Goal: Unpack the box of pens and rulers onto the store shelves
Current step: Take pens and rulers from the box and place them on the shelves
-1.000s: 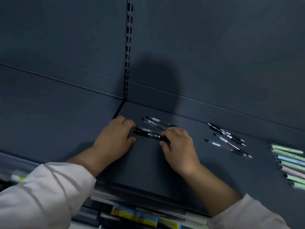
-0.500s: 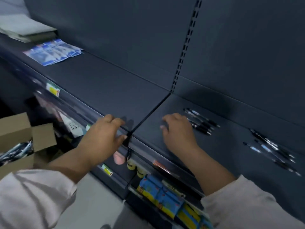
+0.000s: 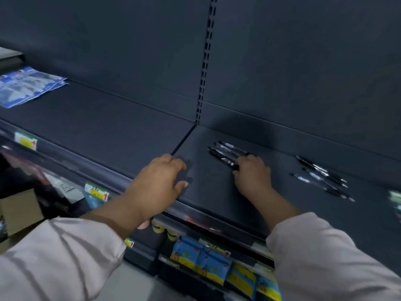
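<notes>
A small bunch of black pens (image 3: 224, 151) lies on the dark shelf (image 3: 212, 192), just right of the seam between two shelf boards. My right hand (image 3: 252, 175) is at the bunch's right end, its bent fingertips touching the pens; no grip around them shows. My left hand (image 3: 160, 184) hovers over the shelf at the seam, fingers loosely curled, holding nothing. A second loose group of black pens (image 3: 321, 177) lies further right. The cardboard box (image 3: 19, 211) sits low at the left edge, partly cut off.
Blue printed packets (image 3: 28, 85) lie on the left shelf board. Blurred pale pens (image 3: 395, 200) show at the right edge. Price labels (image 3: 26, 141) line the shelf front. Blue and yellow packs (image 3: 208, 262) fill the shelf below. A slotted upright (image 3: 205, 61) splits the back panel.
The view swung left, then partly back. My left hand rose from the shelf's front edge onto the shelf by the seam. My right hand moved forward to the ends of the black pens.
</notes>
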